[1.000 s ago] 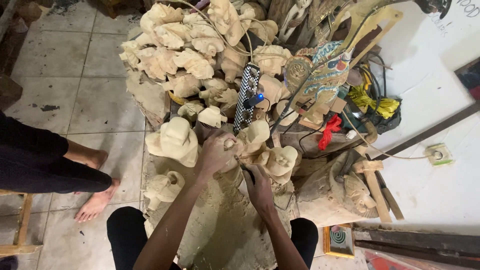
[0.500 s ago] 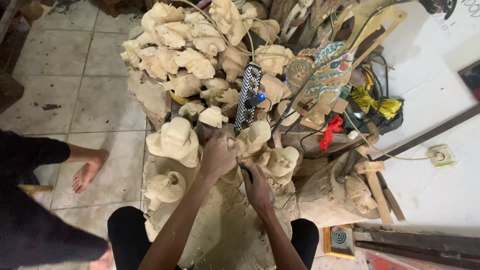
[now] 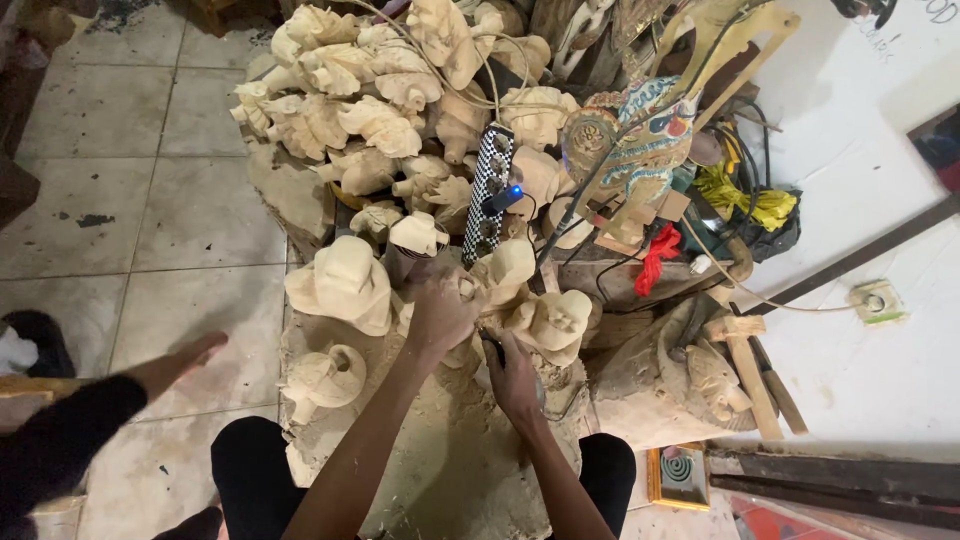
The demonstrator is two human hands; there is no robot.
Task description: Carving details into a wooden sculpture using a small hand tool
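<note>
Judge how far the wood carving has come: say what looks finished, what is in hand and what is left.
Looks done: a heap of pale carved wooden figures beyond the hands, and sawdust-covered work block showing much cutting. In hand: the left hand grips a small pale wooden piece while the right hand holds a dark tool against it. Left: that piece looks rough, its detail too hidden to judge.

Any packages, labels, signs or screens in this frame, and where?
No packages or screens.
Small framed picture: on the floor, bottom right; yellow frame, dark spiral pattern.
Markings on the white board: top right corner; dark, cut off by the frame edge.
Power strip: among the carvings; long, black-and-white checkered, blue light.
</note>
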